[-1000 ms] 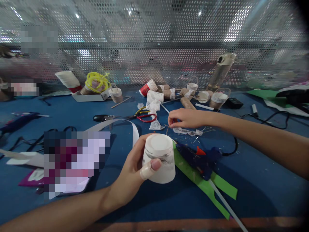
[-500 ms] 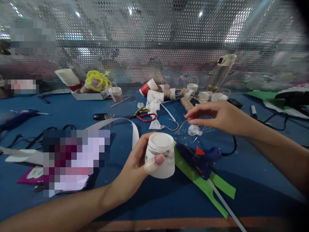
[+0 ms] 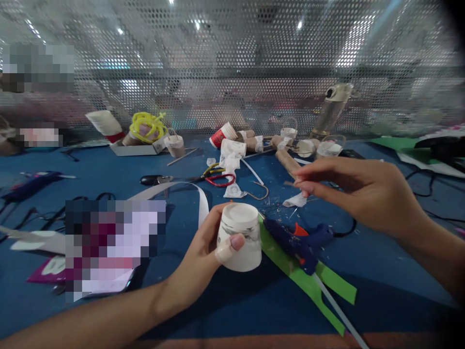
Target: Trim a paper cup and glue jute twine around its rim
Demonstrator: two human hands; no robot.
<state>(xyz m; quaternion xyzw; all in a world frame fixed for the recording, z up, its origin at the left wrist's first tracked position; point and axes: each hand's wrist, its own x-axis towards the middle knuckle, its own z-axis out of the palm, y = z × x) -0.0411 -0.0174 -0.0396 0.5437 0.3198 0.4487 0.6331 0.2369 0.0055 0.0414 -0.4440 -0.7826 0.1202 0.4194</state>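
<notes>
Holding a white paper cup upside down above the front of the blue worktop, the left hand has its grip closed around the cup's side, thumb across the near face. The narrow base faces up, and dark grey print marks the wall. A pale band wraps the thumb.

The right hand hangs farther to the right, its grip narrow, with thumb and fingertips almost together. A short brownish strand shows at the fingertips; I cannot tell whether it is pinched. Just below them lies a crumpled white scrap, and a brown roll slants away behind.

Just right of the cup, a dark blue glue gun lies across a green strip, its nozzle toward the cup, with a white stick reaching from its rear to the worktop's front edge. Beyond the cup, a piece of twine curls near a tool with red and yellow handles. A white ribbon arches to the left of these.

Along the back, a tipped stack of red and white cups lies among small brown containers. A yellow coil sits in a shallow white box to the left, and a clear bottle leans at the right. Behind them rises a perforated panel.
</notes>
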